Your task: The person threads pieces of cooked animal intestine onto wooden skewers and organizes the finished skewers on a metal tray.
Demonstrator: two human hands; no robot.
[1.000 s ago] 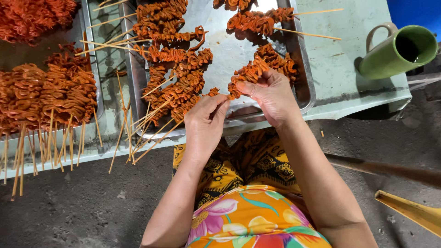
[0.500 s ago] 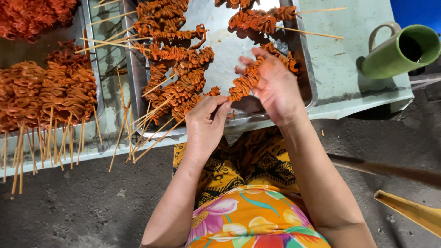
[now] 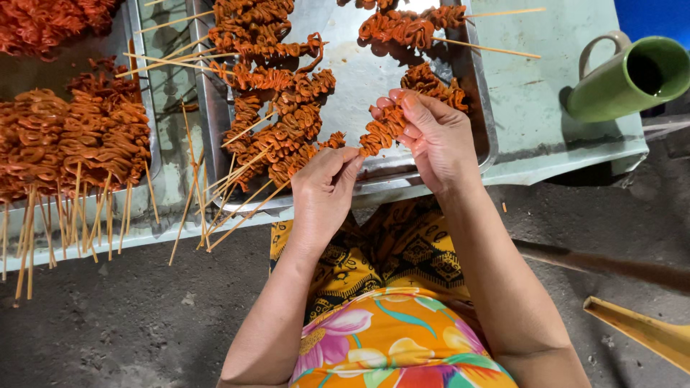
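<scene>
The right hand (image 3: 435,140) is curled, its fingertips and thumb pinching the upper end of a skewer of orange coiled meat (image 3: 381,129), which it holds up in the air just over the near rim of the metal tray (image 3: 480,108). The left hand (image 3: 323,190) meets the lower end, its fingers pressed together and pointing up at the last coils, apparently steadying them or the stick beneath; the stick itself is hidden by the fingers. Held at both ends like this, the skewer seems kept from swinging and clear of the pile. Its long axis runs on a slant, from low near the left hand to high at the right fingertips, the upper end pointing away from the person and to their right. In the tray lies a heap of finished skewers (image 3: 277,122), bare sticks pointing toward the person and off the worktop (image 3: 546,122) edge. A second batch (image 3: 72,144) lies on the left, sticks likewise overhanging. A green mug (image 3: 632,75) stands far right, well apart.
</scene>
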